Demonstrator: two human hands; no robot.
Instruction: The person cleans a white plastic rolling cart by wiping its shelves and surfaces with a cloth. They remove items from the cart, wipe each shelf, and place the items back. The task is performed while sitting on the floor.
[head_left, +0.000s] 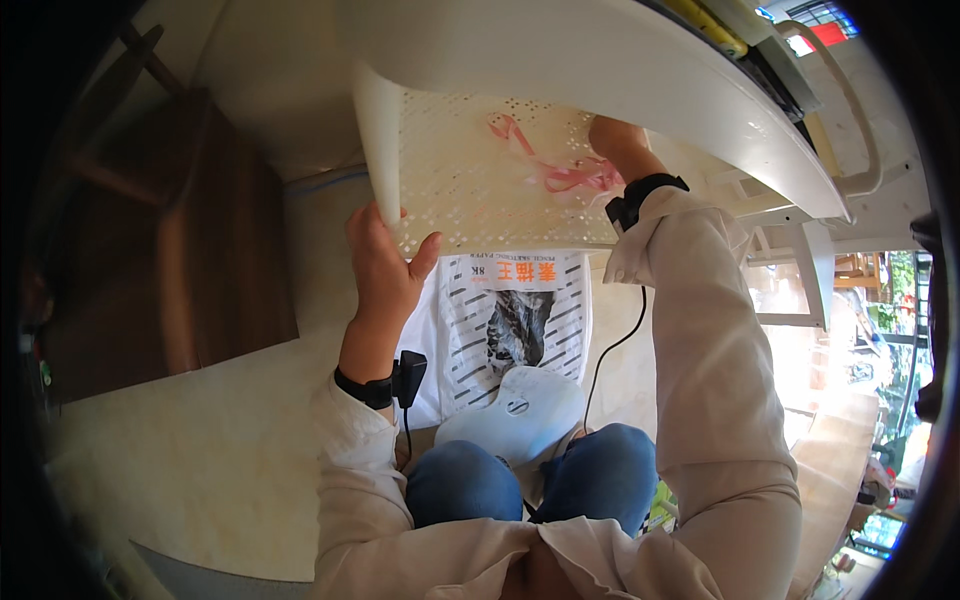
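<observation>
My left hand (382, 259) grips the front left corner of a cream perforated shelf (457, 195), its thumb over the front edge and its fingers by the upright post (379, 142). Across the shelf, my right hand (619, 139) reaches in under a smooth white surface (570, 52); its fingers are hidden, so what it touches cannot be seen. A loosely bunched pink ribbon (577, 176) lies on the perforated base, close to my right wrist. Both wrists wear black straps; a small black device (410, 379) sits on the left one.
Below the shelf lies a large flat pack (465, 360) in printed plastic wrapping. A pale plastic panel (510, 412) is between my knees. One black cable (619, 337) hangs near my right sleeve. Dark wooden furniture (232, 262) stands left; a curved white rail (874, 142) is upper right.
</observation>
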